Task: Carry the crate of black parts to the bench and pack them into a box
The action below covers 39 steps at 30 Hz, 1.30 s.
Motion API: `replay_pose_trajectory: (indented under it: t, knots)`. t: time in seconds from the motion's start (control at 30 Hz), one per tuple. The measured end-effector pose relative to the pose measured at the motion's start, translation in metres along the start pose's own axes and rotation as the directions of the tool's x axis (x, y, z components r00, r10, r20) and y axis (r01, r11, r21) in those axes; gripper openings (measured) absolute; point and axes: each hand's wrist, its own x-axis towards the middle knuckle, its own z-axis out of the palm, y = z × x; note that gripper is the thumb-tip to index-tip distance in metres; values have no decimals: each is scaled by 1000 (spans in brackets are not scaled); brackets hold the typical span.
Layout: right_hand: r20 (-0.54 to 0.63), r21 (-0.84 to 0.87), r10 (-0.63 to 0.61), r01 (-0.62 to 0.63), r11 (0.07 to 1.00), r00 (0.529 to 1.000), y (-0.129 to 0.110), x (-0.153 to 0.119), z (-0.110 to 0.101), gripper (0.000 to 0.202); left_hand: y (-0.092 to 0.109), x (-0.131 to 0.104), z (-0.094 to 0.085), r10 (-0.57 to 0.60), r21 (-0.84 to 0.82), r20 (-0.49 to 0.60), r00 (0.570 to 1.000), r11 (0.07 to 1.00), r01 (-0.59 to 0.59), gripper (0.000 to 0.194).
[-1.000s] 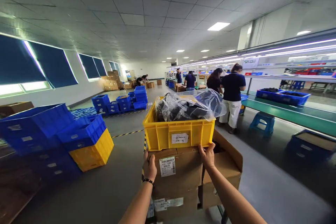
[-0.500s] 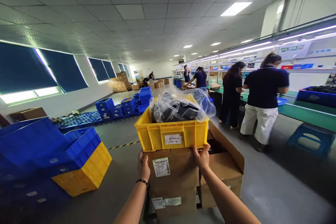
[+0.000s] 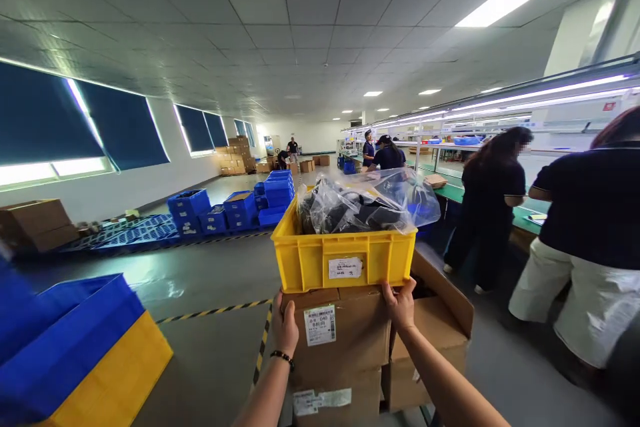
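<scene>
A crate (image 3: pixel 344 260) sits on top of stacked boxes (image 3: pixel 340 340). Bags (image 3: pixel 365 203) lie inside the crate. More crates (image 3: pixel 235 203) stand far behind on the left. A long table (image 3: pixel 465 193) runs along the right, with people beside it.

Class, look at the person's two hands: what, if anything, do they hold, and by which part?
Both hold the top cardboard box under the yellow crate: the left hand grips its upper left corner, the right hand its upper right corner.

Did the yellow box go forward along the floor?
Yes. The yellow crate has rolled forward: the two people at the green bench, once ahead of it, are now beside it on the right.
</scene>
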Motion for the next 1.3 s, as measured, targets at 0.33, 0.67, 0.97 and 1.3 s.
replay_pose_trajectory:
  t: [0.33, 0.67, 0.97, 1.3]
  knots:
    - [5, -50, 22, -22, 999, 1000, 8, 16, 19, 66, -7, 9, 8, -3, 63, -13, 1000, 998, 3, 63]
    - [83, -26, -13, 15, 1000, 996, 17, 32, 9, 66, 6, -12, 12, 45, 122, -140, 989, 992, -28, 52]
    - [108, -8, -18, 19, 1000, 994, 20, 36, 9, 69, 29, -17, 15, -79, 111, -164, 983, 989, 98, 61]
    - [71, -2, -18, 18, 1000, 997, 6, 14, 0, 67, 25, -16, 3, -8, -87, -85, 996, 996, 1, 56]
